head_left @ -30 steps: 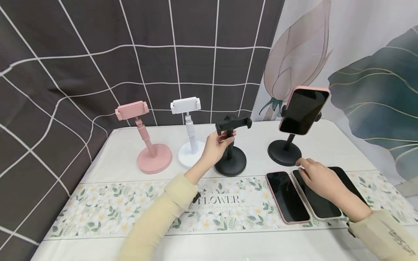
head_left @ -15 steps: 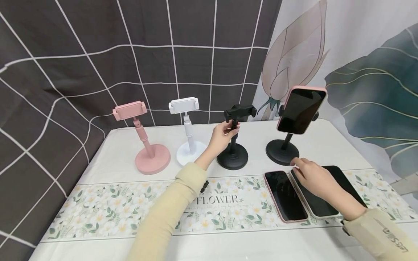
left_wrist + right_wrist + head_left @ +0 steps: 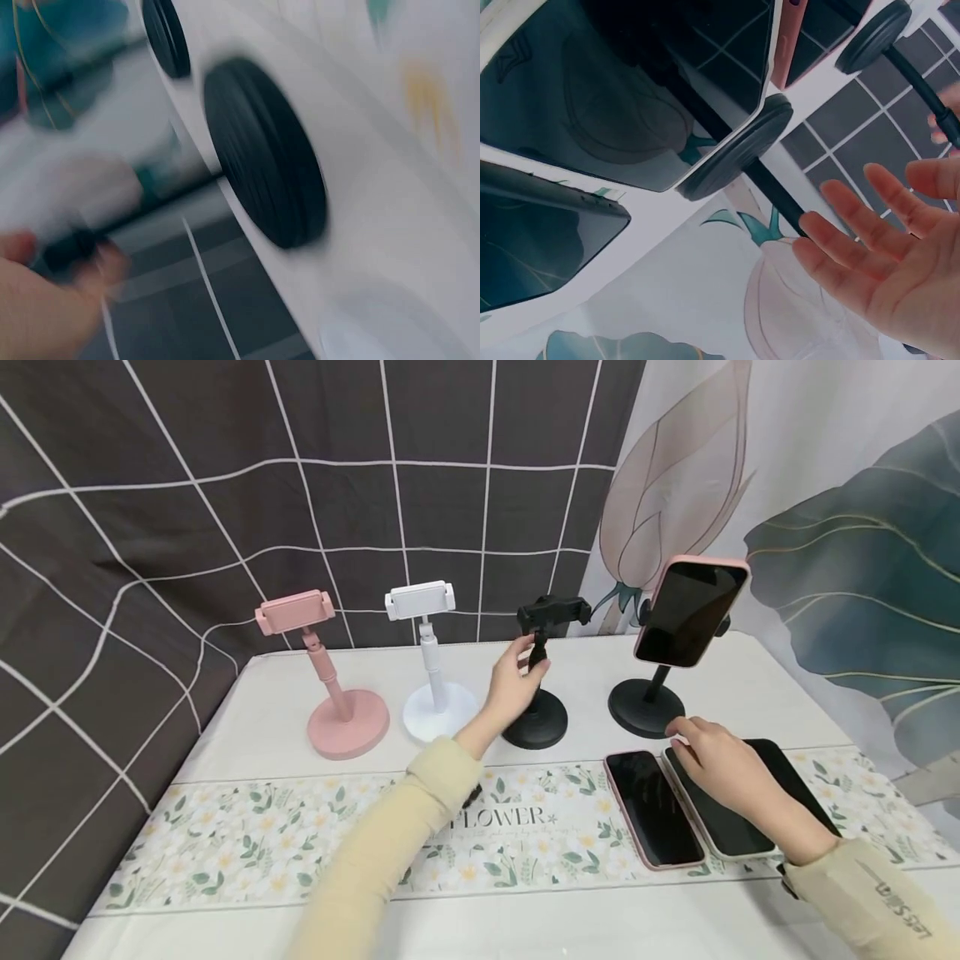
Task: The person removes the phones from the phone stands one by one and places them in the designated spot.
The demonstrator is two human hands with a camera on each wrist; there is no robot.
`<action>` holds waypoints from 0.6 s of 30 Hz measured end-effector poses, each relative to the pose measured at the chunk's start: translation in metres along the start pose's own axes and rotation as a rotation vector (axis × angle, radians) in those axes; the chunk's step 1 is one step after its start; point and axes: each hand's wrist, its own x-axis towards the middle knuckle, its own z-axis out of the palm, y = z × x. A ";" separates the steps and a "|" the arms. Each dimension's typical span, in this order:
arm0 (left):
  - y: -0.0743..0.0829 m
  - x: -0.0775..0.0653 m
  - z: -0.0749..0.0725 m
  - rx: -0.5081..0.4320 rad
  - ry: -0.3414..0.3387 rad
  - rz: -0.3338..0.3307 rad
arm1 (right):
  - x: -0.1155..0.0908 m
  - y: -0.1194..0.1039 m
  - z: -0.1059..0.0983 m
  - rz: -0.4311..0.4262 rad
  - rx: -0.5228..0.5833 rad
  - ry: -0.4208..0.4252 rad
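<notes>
My left hand is at the neck of a black phone stand, below its bare clamp. Fingers and thumb are spread apart beside the post, and the fingertips no longer show beyond it. In the left wrist view the hand and the stand's round base are blurred, so contact is unclear. Over a phone with a pale edge hangs my right hand, fingers relaxed and holding nothing. A dark phone and a pink-edged phone lie on either side of it.
Left of the black stand are a white phone stand and a pink phone stand. Another black stand carries a pink-cased phone behind my right hand. A dark grid curtain closes off the back.
The black stand has shifted right and back, and its clamp has turned slightly. My left hand went with it, and its fingers have since drawn back from the post. The right hand stays put.
</notes>
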 end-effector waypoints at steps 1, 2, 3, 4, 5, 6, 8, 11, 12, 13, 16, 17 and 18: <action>0.003 -0.008 0.005 -0.010 -0.002 -0.050 | 0.000 0.000 0.000 0.005 0.011 0.020; 0.006 -0.017 0.010 -0.024 -0.013 -0.101 | -0.001 -0.001 0.000 0.013 0.026 0.047; 0.010 -0.025 0.014 -0.042 -0.036 -0.153 | -0.001 -0.001 0.000 0.022 0.039 0.082; 0.014 -0.033 0.019 -0.060 -0.069 -0.200 | -0.001 -0.001 0.000 0.038 0.062 0.124; 0.018 -0.041 0.023 -0.072 -0.105 -0.241 | -0.001 -0.001 0.000 0.055 0.091 0.173; 0.022 -0.047 0.027 -0.086 -0.137 -0.278 | 0.000 -0.001 0.001 0.069 0.123 0.230; 0.030 -0.054 0.034 -0.125 -0.179 -0.316 | 0.003 -0.001 0.000 0.096 0.206 0.348; 0.039 -0.055 0.044 -0.176 -0.199 -0.333 | 0.010 0.000 -0.001 0.125 0.358 0.498; 0.041 -0.053 0.048 -0.196 -0.196 -0.322 | 0.014 0.000 -0.002 0.125 0.400 0.543; 0.043 -0.050 0.052 -0.223 -0.187 -0.303 | 0.018 0.001 -0.003 0.126 0.439 0.586; 0.045 -0.037 0.066 -0.303 -0.141 -0.206 | 0.031 0.000 -0.006 0.142 0.566 0.693; 0.046 -0.032 0.070 -0.320 -0.126 -0.160 | 0.036 0.000 -0.007 0.150 0.608 0.725; 0.046 -0.027 0.074 -0.341 -0.113 -0.116 | 0.042 -0.001 -0.007 0.160 0.664 0.755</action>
